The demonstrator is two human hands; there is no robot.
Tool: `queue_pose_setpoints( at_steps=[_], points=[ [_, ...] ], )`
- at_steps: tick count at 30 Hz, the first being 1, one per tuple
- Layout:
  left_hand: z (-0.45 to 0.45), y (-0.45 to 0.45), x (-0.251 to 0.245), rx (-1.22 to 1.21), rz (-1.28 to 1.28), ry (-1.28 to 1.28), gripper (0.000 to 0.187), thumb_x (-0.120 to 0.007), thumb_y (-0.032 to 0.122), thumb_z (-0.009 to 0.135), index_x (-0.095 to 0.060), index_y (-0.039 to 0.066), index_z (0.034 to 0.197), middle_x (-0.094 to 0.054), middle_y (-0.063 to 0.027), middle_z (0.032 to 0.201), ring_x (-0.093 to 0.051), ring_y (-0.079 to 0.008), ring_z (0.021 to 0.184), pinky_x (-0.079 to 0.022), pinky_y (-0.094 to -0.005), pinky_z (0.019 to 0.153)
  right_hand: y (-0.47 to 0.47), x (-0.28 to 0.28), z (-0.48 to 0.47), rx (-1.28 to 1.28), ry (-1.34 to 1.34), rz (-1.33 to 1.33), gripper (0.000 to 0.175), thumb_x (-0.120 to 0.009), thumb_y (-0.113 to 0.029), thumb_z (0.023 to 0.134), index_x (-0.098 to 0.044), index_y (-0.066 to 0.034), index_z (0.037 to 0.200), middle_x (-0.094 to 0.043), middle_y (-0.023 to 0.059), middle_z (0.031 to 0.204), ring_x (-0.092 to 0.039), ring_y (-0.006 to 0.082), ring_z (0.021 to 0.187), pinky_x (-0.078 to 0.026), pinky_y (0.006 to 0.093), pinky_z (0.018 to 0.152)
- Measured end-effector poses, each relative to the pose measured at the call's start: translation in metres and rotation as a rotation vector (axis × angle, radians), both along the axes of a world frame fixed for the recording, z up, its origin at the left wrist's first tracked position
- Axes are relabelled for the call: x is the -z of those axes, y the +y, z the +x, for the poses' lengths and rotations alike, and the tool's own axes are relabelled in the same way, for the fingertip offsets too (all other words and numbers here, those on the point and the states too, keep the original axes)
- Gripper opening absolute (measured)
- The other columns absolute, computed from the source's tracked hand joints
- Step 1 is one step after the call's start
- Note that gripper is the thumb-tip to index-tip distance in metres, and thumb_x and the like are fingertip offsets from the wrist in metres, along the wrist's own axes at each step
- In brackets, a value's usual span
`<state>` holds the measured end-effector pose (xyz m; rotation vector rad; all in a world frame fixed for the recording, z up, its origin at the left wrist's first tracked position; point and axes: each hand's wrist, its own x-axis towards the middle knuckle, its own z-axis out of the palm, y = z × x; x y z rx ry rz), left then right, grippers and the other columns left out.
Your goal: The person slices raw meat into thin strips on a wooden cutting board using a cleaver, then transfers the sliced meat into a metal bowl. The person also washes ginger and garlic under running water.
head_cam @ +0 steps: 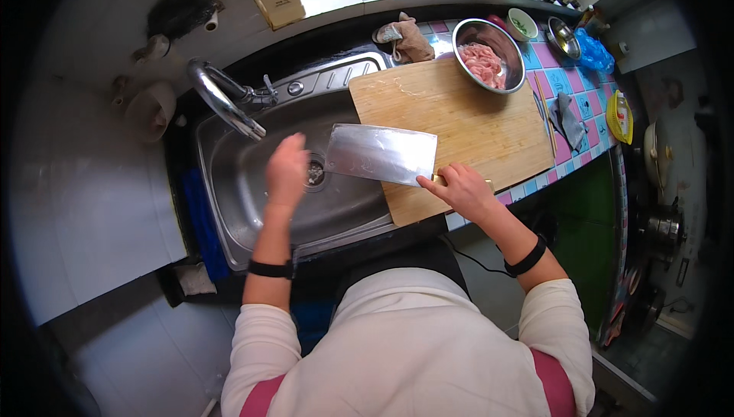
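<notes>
My right hand (461, 189) grips the handle of a Chinese cleaver (381, 152), thumb pressed near the blade's heel. The wide steel blade points left, its far end over the sink (241, 167) and the rest above the wooden cutting board (401, 99). My left hand (288, 167), blurred, hovers over the sink near the drain (314, 173), its fingers curled and partly hidden. Sliced raw meat (483, 66) lies in a stainless steel bowl (519, 73) at the board's far right corner.
A chrome faucet (223, 101) arches over the sink's left side. Behind the board lies a brown cloth item (414, 40). To the right are chopsticks (546, 116), a grey cloth (566, 122), a yellow basket (629, 124), a bowl of chopped greens (522, 24) and a blue plastic bag (593, 51).
</notes>
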<state>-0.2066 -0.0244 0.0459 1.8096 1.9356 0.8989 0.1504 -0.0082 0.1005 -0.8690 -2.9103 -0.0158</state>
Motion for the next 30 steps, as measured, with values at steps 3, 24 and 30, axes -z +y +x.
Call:
queue_pose_setpoints(
  at_steps=[3,24,30],
  points=[
    [0.088,0.004,-0.024,0.576,0.105,0.141,0.065,-0.059,0.023,0.083,-0.036,-0.005,0.136,-0.036,-0.0194,0.143,-0.034,-0.0312,0.133,-0.026,-0.0415,0.111,0.003,-0.002,-0.01,-0.027,-0.016,0.002,0.051,-0.057,-0.007,0.077,-0.055,-0.0231,0.126,-0.05,0.0057,0.08,-0.053,0.0209,0.073,-0.044,0.03,0.061],
    [-0.016,0.021,0.038,-0.287,-0.557,0.536,0.063,-0.067,0.016,0.079,-0.04,0.005,0.135,-0.057,-0.0156,0.122,-0.048,-0.0315,0.12,-0.028,-0.0539,0.106,0.039,0.053,0.146,0.119,0.111,0.099,0.05,-0.056,-0.006,0.074,-0.06,-0.0249,0.12,-0.05,0.0043,0.076,-0.052,0.0196,0.068,-0.046,0.0312,0.06],
    [0.072,0.108,-0.028,-0.182,-0.217,0.32,0.037,-0.067,0.021,0.078,-0.063,0.006,0.112,-0.063,-0.0144,0.109,-0.056,-0.0302,0.107,-0.04,-0.0434,0.097,0.066,0.085,0.168,0.113,0.299,-0.073,0.043,-0.061,-0.009,0.071,-0.064,-0.0202,0.112,-0.055,0.0067,0.082,-0.054,0.0234,0.072,-0.047,0.0349,0.064]
  ],
)
